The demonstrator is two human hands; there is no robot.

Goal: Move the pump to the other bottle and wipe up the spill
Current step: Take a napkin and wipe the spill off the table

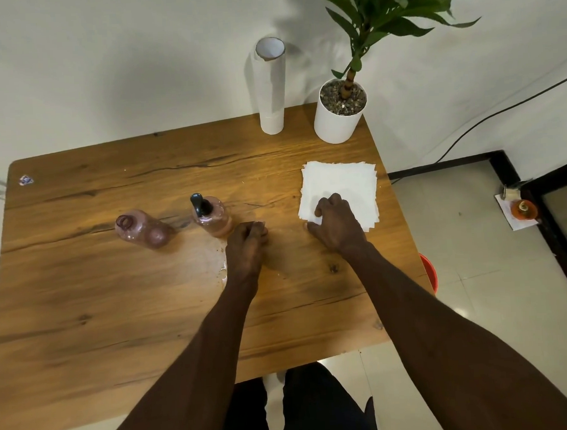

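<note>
The right hand (337, 223) rests on the near left corner of the stack of white napkins (340, 189), fingers curled down onto the paper and the thumb at the stack's edge, though whether a sheet is actually pinched I cannot tell. The left hand (247, 246) lies knuckles-up on the bench (116, 305), its fingers bunched together with nothing visible between them, well apart from the napkins, which sit at about two o'clock from it. Just beside that hand, at about ten o'clock, stands the pink bottle with the black pump (211, 215), upright, its base near the fingertips but not touched. Farther off at nine o'clock the other pink bottle (141, 230) stands with its neck open and no pump. The pale, cloudy spill (209, 261) spreads on the wood right along the left edge of the left wrist, at about seven o'clock from the pumped bottle. At the bench's far edge, around twelve o'clock, a tall white paper roll (270, 87) stands upright, with a potted plant (341, 113) in a white pot just beside it at the corner.
</note>
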